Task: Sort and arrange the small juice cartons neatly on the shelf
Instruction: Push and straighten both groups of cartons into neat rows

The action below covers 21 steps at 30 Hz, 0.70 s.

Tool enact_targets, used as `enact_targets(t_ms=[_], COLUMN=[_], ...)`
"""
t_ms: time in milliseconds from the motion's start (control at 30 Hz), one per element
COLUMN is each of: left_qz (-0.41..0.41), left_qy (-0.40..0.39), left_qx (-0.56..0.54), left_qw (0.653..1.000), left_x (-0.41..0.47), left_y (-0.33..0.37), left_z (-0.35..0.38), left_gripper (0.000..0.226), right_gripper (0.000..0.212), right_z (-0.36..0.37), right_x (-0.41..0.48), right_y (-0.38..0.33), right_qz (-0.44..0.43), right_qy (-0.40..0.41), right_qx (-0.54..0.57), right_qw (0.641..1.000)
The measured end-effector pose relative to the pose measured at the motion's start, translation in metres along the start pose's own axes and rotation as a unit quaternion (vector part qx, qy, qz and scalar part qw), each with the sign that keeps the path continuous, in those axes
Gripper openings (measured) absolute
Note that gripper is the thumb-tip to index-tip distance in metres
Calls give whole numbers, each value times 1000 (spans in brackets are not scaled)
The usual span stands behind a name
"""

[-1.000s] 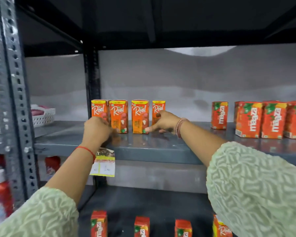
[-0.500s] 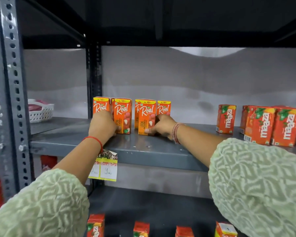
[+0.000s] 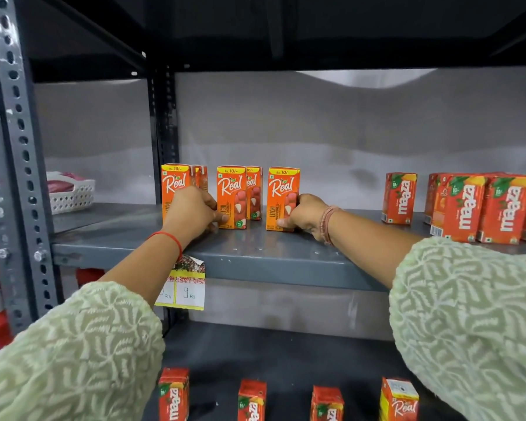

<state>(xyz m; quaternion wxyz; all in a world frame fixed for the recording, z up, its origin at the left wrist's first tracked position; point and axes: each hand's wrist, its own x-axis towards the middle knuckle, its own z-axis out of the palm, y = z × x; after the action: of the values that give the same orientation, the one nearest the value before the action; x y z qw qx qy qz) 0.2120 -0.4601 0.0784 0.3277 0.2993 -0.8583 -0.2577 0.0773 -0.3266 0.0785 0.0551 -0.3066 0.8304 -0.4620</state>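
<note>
- Five orange Real cartons stand upright on the grey shelf (image 3: 255,259): three in a front row and two more showing behind them.
- The left front carton (image 3: 176,189) has the left hand (image 3: 192,212) over its lower half; a carton behind it (image 3: 201,177) shows only as a narrow strip.
- The left grip is curled, its thumb touching the lower left edge of the middle front carton (image 3: 231,196); what it pinches cannot be told, as the back of the hand hides the fingers.
- A second rear carton (image 3: 254,192) peeks out just behind the middle one.
- The right hand (image 3: 304,215) has its grip pressed around the lower right side of the right front carton (image 3: 281,197), thumb at its base.
- Further right on the same shelf, one Maaza carton (image 3: 399,198) stands alone; beside it a tight Maaza group (image 3: 480,208) of at least three is cut off by the frame edge, so the count is uncertain.
- On the lower shelf, the tops of four cartons (image 3: 252,399) show, cropped at the bottom.
- A white lattice basket (image 3: 72,197) at the far left holds something pink, too hidden to identify.
- A paper price tag (image 3: 184,284) hangs from the shelf edge, partly behind the left forearm.
</note>
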Motion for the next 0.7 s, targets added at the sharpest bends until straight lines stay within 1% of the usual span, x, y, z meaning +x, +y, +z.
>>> enact_targets(t_ms=[133, 300, 433, 567, 700], left_qz=[12, 23, 19, 0, 9], left_qy=[-3, -6, -16, -39, -44], left_qx=[13, 21, 6, -18, 10], left_qw=[1000, 999, 1000, 999, 999], left_x=[0, 1, 1, 1, -1], left_y=[1, 0, -1, 1, 4], left_z=[2, 2, 1, 0, 0], left_gripper=[40, 41, 36, 34, 35], right_gripper=[59, 57, 60, 58, 54], right_z=[1, 0, 0, 0, -2], right_x=[-2, -6, -9, -10, -13], right_y=[-1, -1, -1, -1, -1], right_qz=[1, -2, -3, 0, 0], right_qy=[13, 14, 13, 15, 12], right_qx=[-32, -44, -29, -10, -1], right_qw=[999, 999, 999, 1000, 1000])
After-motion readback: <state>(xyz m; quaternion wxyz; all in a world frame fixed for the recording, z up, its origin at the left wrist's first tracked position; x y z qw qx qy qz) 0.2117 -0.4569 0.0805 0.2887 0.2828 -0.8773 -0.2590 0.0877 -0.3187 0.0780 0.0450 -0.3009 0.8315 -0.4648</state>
